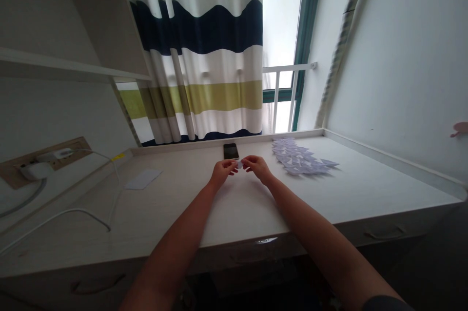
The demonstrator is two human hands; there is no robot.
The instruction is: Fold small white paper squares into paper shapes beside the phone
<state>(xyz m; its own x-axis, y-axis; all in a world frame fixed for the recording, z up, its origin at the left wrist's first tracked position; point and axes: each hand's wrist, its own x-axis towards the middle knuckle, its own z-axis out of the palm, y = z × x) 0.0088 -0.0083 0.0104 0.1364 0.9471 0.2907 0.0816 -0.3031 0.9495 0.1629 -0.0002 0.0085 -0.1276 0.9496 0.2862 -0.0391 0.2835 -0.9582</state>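
My left hand [223, 171] and my right hand [258, 165] meet over the middle of a pale wooden desk [190, 213]. Both pinch a small piece of pale lilac paper [239, 163] between their fingertips. The paper is mostly hidden by the fingers. A row of several folded lilac paper pieces [300, 159] lies to the right of my right hand. A dark phone [230, 150] lies flat just behind my hands.
A flat white paper sheet [143, 179] lies on the left of the desk. A white cable [84, 213] runs from a wall socket with a charger [34, 168]. A striped curtain [201, 52] and window railing [281, 96] stand behind. Drawer handles [383, 233] line the front edge.
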